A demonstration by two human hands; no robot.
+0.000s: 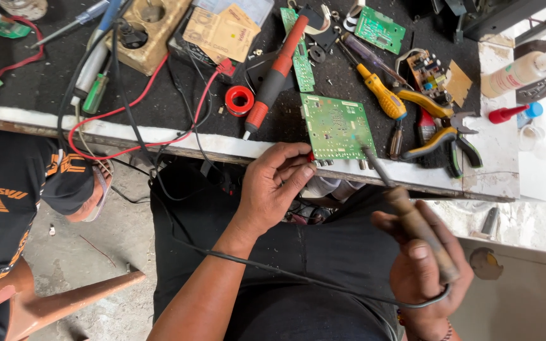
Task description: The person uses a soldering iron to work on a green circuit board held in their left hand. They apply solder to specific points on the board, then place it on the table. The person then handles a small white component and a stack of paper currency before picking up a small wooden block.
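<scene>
Dark bench: left hand touches green board, right hand grips iron.

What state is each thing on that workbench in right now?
Green circuit board: flat at bench edge, left hand touching it.
Soldering iron: gripped in right hand, tip over board.
Yellow-handled pliers: lying open.
White bottle: on its side, capped.

Worktop count: four green circuit boards, two pliers, two yellow-handled screwdrivers, one red tape roll, one white bottle.
</scene>
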